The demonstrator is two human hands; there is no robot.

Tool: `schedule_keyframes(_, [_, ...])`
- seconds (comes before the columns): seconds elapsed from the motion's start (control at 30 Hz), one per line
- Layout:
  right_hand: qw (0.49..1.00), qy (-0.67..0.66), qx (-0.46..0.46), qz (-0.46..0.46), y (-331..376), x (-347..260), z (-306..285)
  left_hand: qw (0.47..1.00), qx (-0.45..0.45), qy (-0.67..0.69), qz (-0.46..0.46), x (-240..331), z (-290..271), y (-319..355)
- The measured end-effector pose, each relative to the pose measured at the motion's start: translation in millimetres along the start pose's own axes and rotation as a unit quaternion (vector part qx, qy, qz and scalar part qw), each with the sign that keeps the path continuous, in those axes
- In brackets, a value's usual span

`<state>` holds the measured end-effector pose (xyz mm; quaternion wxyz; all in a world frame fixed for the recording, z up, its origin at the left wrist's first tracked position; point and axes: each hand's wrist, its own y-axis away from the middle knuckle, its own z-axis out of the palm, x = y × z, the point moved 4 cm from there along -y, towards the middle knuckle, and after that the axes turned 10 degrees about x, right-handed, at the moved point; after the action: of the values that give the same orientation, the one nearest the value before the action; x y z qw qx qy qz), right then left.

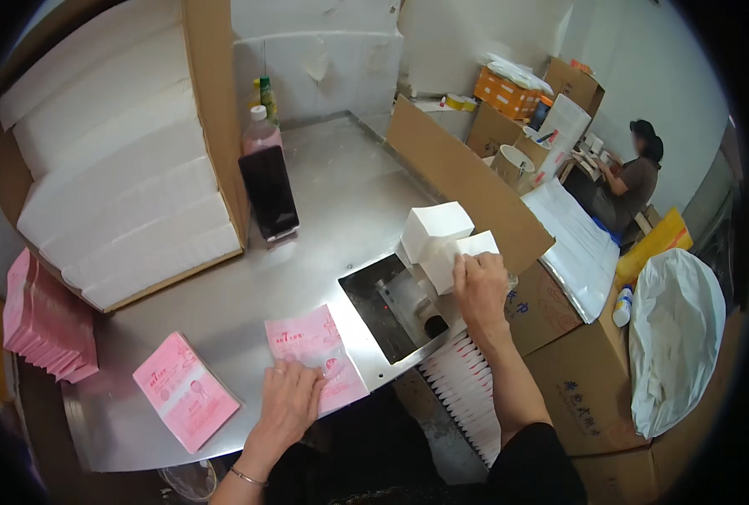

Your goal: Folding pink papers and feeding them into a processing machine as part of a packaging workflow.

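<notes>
My left hand (289,396), wearing a bracelet, has its fingers bent and pressed at the near edge of a flat pink-and-white plastic bag (305,330) on the metal table. My right hand (481,290) grips the top of a white block (443,263), which looks like a stack of folded tissues. A second white block (435,225) stands against it on the far side. Both are beside a dark rectangular opening (366,290) in the tabletop, with a metal fitting (412,305) inside. A pile of pink bags (187,391) lies left of my left hand.
A carton (216,118) of white stacks stands at the left, near more pink bags (42,324). A phone (268,194) leans on a bottle (262,130). Cardboard boxes (589,391) and a white sack (679,337) stand right. Packed items (463,387) sit below the table edge. Another person (631,181) sits far right.
</notes>
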<state>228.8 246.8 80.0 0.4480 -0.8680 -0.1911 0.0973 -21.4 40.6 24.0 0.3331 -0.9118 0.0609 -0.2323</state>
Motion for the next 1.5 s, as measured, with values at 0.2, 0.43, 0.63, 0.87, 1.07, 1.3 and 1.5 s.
schedule_keyframes(0.2, [0.999, -0.031, -0.021, 0.033, -1, 7, -1, 1.0, -0.016, 0.002, -0.004, 1, -1, -1])
schedule_keyframes(0.43, [0.992, -0.114, 0.01, -0.054, 15, -40, -9, 0.999, -0.029, 0.016, 0.018, 16, 5, 0])
schedule_keyframes(0.63, [0.853, -0.409, -0.089, -0.311, 110, -171, -46, 0.995, -0.032, -0.072, -0.063, -7, -10, 9])
schedule_keyframes(0.87, [0.895, -0.37, -0.127, -0.215, 77, -180, -12, 0.987, -0.005, -0.141, -0.072, -1, 3, -2])
schedule_keyframes(1.07, [0.999, 0.021, 0.01, -0.035, 0, -34, -24, 0.981, -0.005, -0.184, -0.055, 7, -6, -7])
schedule_keyframes(1.3, [0.999, -0.01, -0.045, 0.028, 8, 7, 9, 0.976, 0.003, -0.217, -0.02, 7, -9, -19])
schedule_keyframes(1.5, [0.996, -0.082, 0.04, -0.014, 16, -14, -3, 0.99, -0.071, -0.117, -0.023, 22, 6, -4])
